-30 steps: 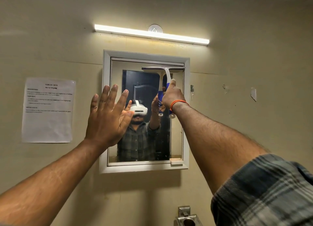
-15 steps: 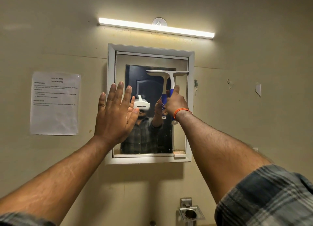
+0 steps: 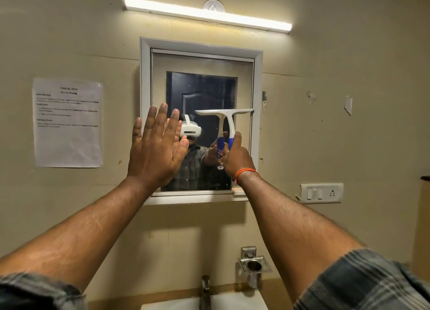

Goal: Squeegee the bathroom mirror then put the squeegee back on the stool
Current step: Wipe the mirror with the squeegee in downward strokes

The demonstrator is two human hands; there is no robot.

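A white-framed bathroom mirror (image 3: 202, 60) hangs on the beige wall. My right hand (image 3: 236, 159) grips the blue handle of a white squeegee (image 3: 229, 117). Its blade lies level across the right half of the glass, about halfway down. My left hand (image 3: 156, 147) is flat with fingers spread, over the mirror's left frame edge and lower left glass. The stool is out of view.
A tube light (image 3: 207, 14) glows above the mirror. A paper notice (image 3: 67, 123) is taped at the left. A switch plate (image 3: 321, 193) sits at the right. Below are a metal cup holder (image 3: 254, 266), a tap (image 3: 206, 291) and a white basin (image 3: 239, 301).
The squeegee has slid down the right side of the mirror from near the top to about mid-height. The camera view has tilted down, bringing the tap and basin in.
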